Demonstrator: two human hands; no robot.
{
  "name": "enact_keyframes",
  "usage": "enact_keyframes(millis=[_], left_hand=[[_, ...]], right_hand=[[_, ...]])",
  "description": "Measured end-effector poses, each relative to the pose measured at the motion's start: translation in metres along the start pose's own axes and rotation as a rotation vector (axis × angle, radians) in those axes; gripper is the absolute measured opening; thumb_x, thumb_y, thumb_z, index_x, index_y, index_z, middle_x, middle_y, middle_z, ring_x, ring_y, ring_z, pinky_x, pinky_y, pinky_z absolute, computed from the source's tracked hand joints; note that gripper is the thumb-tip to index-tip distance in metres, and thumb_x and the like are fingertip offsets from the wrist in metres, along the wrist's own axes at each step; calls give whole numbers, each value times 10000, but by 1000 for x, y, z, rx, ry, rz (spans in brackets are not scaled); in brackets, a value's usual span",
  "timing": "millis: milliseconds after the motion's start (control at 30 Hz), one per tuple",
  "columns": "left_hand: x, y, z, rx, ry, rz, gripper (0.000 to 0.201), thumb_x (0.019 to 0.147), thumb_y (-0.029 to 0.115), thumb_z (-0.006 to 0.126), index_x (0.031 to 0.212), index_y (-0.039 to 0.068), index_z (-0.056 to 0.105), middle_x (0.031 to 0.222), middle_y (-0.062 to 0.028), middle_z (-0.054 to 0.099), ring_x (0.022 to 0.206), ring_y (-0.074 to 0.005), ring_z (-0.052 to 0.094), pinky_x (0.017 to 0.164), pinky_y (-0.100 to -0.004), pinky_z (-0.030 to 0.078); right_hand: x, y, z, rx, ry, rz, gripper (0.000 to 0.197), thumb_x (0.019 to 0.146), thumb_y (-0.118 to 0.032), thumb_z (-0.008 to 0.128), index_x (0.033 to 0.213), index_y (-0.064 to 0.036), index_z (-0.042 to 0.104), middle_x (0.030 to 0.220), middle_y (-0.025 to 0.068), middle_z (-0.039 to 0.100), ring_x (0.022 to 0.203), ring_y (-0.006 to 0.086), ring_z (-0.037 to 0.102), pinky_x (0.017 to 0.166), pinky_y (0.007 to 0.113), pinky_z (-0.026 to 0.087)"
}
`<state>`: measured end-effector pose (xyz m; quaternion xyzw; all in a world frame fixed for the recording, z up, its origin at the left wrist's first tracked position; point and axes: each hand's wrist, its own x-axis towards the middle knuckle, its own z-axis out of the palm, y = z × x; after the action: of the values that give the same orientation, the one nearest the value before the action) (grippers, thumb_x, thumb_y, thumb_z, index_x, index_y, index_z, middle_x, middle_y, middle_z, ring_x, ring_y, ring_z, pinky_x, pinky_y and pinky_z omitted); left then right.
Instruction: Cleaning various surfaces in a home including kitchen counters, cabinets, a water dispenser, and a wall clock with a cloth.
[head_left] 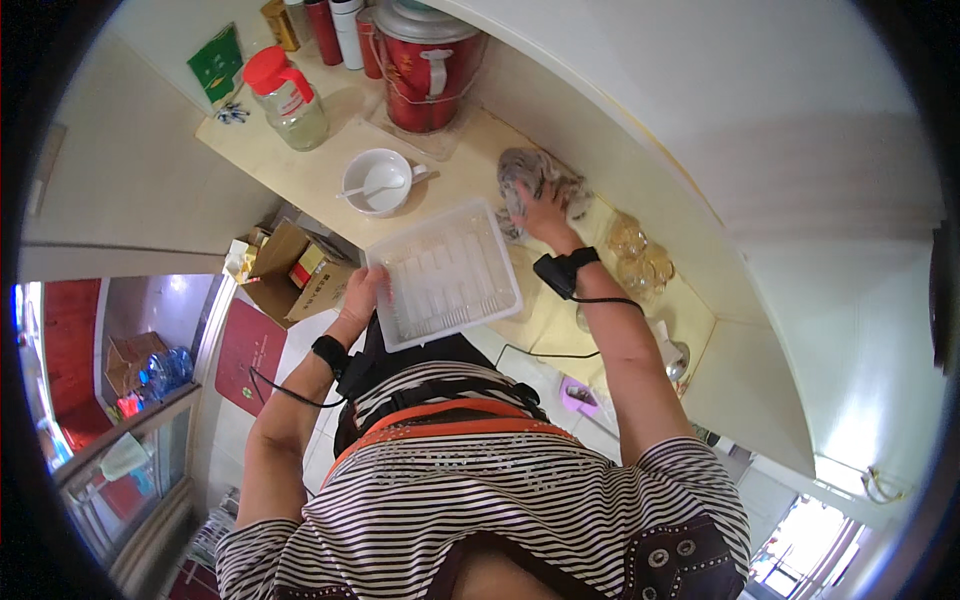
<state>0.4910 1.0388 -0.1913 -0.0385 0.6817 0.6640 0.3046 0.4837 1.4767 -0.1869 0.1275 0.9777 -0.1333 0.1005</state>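
My left hand (366,294) grips the left edge of a white translucent plastic tray (498,262), which is tilted in front of my waist and shows a ribbed bottom. My right hand (541,212) reaches across the counter and holds a crumpled grey patterned cloth (526,168) against its surface. Part of the fingers is sunk in the folds. Left of the cloth stands a white handled bowl (366,170) with a white spoon (383,185) in it. Amber glassware (634,255) sits to the right of my right wrist.
On the cream counter (330,190) stand a red lidded bucket (420,85) and a glass jug (290,110) with a red lid. Bottles (345,30) line the back. An open cardboard box (295,280) is at the lower left. A cable (545,354) runs below the tray.
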Motion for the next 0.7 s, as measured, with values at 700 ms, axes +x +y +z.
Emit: enact_keyframes(millis=[700], left_hand=[[2, -18, -5, -6, 89, 3, 361, 1021, 332, 503, 987, -9, 616, 787, -89, 655, 598, -205, 651, 522, -327, 529]], right_hand=[[17, -31, -34, 48, -106, -344, 858, 892, -210, 778, 1620, -335, 342, 1591, 465, 191, 1450, 621, 317, 1213, 535, 342]])
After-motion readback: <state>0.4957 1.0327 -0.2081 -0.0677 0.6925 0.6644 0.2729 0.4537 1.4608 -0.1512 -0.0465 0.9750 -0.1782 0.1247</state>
